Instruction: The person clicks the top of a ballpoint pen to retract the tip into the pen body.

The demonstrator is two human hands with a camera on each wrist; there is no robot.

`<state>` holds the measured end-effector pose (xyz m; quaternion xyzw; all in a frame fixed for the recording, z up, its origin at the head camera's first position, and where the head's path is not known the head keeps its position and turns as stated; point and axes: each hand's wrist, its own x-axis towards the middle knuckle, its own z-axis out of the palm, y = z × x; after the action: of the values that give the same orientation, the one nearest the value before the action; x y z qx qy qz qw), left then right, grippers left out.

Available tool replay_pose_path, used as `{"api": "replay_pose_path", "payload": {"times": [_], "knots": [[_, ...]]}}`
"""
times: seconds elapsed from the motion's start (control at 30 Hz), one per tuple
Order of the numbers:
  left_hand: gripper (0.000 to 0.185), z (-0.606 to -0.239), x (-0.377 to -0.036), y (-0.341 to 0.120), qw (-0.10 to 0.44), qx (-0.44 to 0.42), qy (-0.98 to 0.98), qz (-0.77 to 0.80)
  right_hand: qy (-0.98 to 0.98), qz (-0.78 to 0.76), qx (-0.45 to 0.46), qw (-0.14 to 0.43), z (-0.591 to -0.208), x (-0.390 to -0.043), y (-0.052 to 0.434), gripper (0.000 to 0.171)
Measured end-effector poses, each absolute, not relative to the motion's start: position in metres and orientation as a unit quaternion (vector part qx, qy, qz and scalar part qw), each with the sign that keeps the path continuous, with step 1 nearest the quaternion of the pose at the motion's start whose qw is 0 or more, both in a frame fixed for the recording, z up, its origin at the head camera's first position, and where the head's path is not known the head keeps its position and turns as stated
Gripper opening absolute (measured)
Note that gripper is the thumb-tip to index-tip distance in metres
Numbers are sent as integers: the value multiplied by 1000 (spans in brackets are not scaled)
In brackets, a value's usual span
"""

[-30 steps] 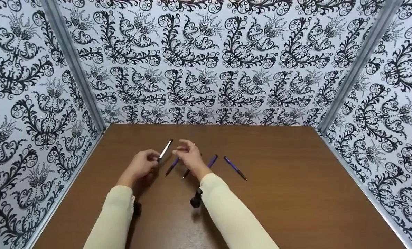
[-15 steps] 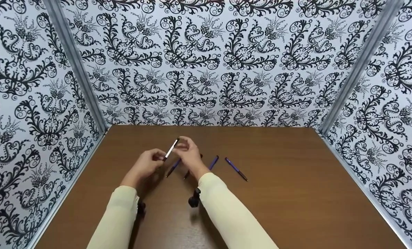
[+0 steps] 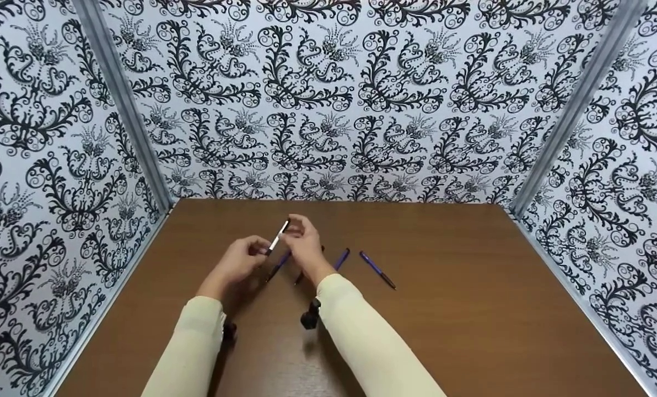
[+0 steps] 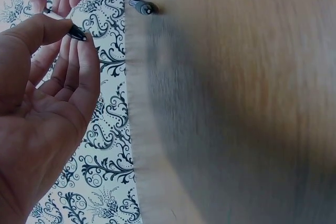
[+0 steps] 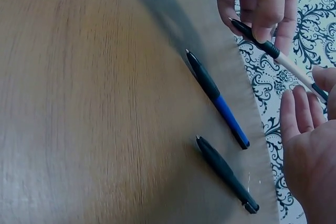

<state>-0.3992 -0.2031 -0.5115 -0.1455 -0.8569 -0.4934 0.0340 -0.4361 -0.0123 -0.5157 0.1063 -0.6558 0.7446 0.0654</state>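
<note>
A white pen (image 3: 278,238) with black ends is held above the brown table (image 3: 461,309) between both hands. My left hand (image 3: 263,251) pinches its lower black end (image 4: 77,32) between thumb and fingers. My right hand (image 3: 291,227) pinches the upper end, and the right wrist view shows that hand (image 5: 318,91) at the pen's black cap. In that view the fingers of my left hand (image 5: 257,9) grip the pen's dark grip section (image 5: 257,39).
Several pens lie on the table under and right of the hands: a blue one (image 3: 278,265), a dark one (image 3: 299,275), a blue one (image 3: 340,258) and a purple one (image 3: 377,269). Patterned walls (image 3: 328,110) close the back and both sides.
My right hand moved left to the white pen's upper end and took hold of it. The pen and my left hand shifted slightly right and away from me.
</note>
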Motion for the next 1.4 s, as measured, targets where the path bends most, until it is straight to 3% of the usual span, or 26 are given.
{"api": "replay_pose_path", "payload": {"times": [0.4,0.87,1.4], "knots": [[30,-513,-401,-200,22,-147,-853,-501,-605,791,80,51,-511,-431,-14,51],[32,-511,-400,-195,17,-148,-841,-521,-620,777,67,89,-508,-428,-18,51],[30,-511,-400,-193,33,-149,-840,-522,-604,789,71,82,-510,-426,-18,55]]}}
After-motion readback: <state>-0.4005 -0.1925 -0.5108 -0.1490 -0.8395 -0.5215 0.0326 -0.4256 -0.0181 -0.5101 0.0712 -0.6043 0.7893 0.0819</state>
